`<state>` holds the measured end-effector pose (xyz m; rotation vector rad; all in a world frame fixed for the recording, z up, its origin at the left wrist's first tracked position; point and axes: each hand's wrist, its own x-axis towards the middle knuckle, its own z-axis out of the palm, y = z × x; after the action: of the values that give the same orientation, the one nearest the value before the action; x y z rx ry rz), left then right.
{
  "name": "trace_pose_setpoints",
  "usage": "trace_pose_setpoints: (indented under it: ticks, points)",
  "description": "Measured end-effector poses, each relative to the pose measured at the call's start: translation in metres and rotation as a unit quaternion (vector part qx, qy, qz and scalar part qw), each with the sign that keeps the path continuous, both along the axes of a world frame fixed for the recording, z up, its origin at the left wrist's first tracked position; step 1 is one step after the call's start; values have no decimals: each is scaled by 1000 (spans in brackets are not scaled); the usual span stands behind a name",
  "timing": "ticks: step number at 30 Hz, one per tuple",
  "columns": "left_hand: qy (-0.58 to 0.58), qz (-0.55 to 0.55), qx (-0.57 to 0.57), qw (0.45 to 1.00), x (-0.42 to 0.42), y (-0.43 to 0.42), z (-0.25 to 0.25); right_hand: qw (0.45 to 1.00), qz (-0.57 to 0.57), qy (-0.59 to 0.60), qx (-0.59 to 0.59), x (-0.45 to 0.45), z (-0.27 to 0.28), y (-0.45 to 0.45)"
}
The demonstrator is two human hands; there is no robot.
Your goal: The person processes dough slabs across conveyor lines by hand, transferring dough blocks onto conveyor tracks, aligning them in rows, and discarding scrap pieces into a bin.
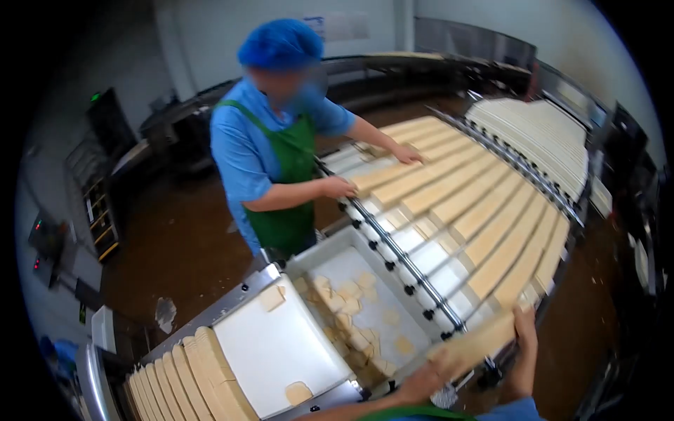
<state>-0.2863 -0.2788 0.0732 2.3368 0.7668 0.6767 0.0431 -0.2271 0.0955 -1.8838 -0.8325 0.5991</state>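
Observation:
Between my two hands is a long row of pale crackers [472, 345], stacked edge to edge and slightly blurred by motion. My left hand [425, 377] grips its near left end. At the far right end, my right hand [524, 328] is closed around the row. Just beyond it, more long cracker rows [495, 221] lie side by side in the lanes of a white conveyor. Below and left of the held row stands a white tray [404, 298] with loose and broken crackers [347, 302] in it.
A co-worker [270, 133] in a blue cap and green apron stands across the conveyor, both hands on a cracker row. A metal rail [404, 259] with black knobs crosses the lanes. At lower left, a white belt [270, 351] carries more rows [189, 379].

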Motion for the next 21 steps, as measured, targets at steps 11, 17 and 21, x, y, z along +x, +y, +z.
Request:
trace_pose_setpoints:
  ticks: [11, 17, 21]
  points:
    - [-115, -134, -297, 938, 120, -29, -105, 899, 107, -221, -364, 103, -12, 36]
    - [-121, -112, -283, 945, 143, -26, -136, 912, 90, -215, -338, 109, -11, 38]
    - [-105, -86, -56, 989, 161, -17, -144, 909, 33, -265, -320, 117, -22, 46]
